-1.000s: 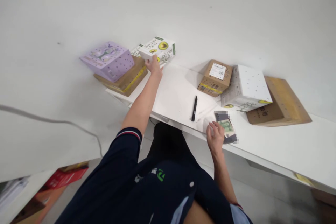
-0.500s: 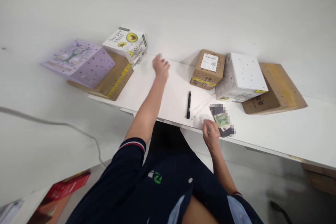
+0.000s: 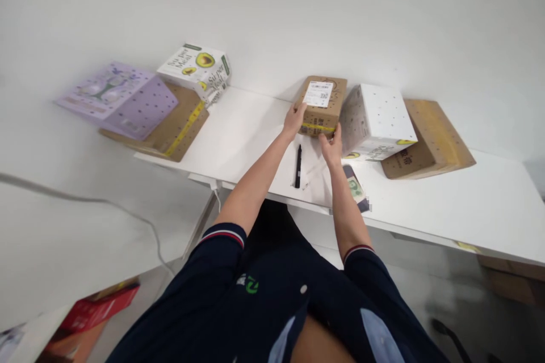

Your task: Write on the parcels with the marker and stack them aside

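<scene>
A small brown cardboard box (image 3: 337,103) with a white label (image 3: 318,94) and yellow tape sits on the white desk near the wall. At its left front side is my left hand (image 3: 293,122), with fingers against the label side. My right hand (image 3: 331,147) grips the lower front right corner, thumb and fingers curved around it. Just below the box lies a black marker pen (image 3: 298,167). A dark phone (image 3: 349,171) with a green banknote-like picture on it lies partly behind my right forearm.
Right of the held box stand a white avocado-print carton (image 3: 385,116) and a larger brown box (image 3: 443,142). At the left end are a purple carton (image 3: 128,99) on a brown box (image 3: 187,136) and a white "Super Meal" carton (image 3: 196,65). The desk's front edge (image 3: 272,195) runs close to my body.
My left hand has moved right, from over the desk to the small brown box. My right hand has gone up from beside the phone to the same box. The view has shifted slightly.
</scene>
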`<state>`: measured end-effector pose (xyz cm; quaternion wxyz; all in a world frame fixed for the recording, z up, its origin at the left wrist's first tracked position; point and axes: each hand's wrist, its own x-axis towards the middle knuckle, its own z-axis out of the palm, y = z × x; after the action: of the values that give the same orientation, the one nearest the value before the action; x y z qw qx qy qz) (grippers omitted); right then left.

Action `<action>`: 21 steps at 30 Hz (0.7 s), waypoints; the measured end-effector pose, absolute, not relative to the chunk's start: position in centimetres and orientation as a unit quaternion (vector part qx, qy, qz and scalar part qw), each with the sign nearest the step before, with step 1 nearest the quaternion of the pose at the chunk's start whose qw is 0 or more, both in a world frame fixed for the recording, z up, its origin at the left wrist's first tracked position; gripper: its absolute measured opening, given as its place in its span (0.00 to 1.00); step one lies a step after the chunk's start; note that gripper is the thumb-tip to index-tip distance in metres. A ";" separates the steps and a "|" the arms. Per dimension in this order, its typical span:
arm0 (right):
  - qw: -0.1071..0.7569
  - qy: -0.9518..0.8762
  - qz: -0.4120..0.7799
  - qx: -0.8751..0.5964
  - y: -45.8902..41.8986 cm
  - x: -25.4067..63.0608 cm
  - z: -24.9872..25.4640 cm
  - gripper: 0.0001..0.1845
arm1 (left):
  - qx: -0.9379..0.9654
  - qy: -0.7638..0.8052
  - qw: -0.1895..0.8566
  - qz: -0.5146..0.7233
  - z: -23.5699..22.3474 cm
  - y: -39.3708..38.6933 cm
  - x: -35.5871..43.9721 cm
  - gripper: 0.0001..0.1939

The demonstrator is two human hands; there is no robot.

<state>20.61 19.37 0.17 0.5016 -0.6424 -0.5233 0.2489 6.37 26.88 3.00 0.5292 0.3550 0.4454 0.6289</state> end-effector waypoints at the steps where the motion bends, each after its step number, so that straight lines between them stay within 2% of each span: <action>1: 0.508 -0.539 0.259 -0.619 19.7 19.8 0.5 0.40 | 0.360 0.449 0.518 0.633 3.4 26.2 5.4 0.13; 6: 0.520 -0.571 0.369 -0.516 14.0 13.2 1.8 0.40 | 0.382 0.429 0.429 0.697 6.2 19.7 -2.4 0.20; 9: 0.491 -0.591 0.433 -0.472 7.5 8.9 1.6 0.36 | 0.377 0.497 0.395 0.675 7.2 14.8 -7.7 0.19; 13: 0.418 -0.636 0.474 -0.443 1.0 6.3 0.5 0.27 | 0.348 0.590 0.377 0.623 5.6 10.3 -12.1 0.17; 16: 0.383 -0.643 0.494 -0.442 -0.4 7.2 -0.2 0.21 | 0.298 0.591 0.382 0.645 3.1 8.1 -12.8 0.18; 19: 0.436 -0.563 0.482 -0.510 0.2 9.4 0.2 0.19 | 0.205 0.595 0.401 0.666 1.2 5.7 -12.5 0.23; 21: 0.488 -0.507 0.443 -0.555 1.5 10.9 1.0 0.21 | 0.158 0.608 0.417 0.657 0.5 4.2 -12.2 0.26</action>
<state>10.90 1.46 1.00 0.4877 -0.5551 -0.5074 0.4434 -12.15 4.17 0.49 0.4169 0.1583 0.6077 0.6571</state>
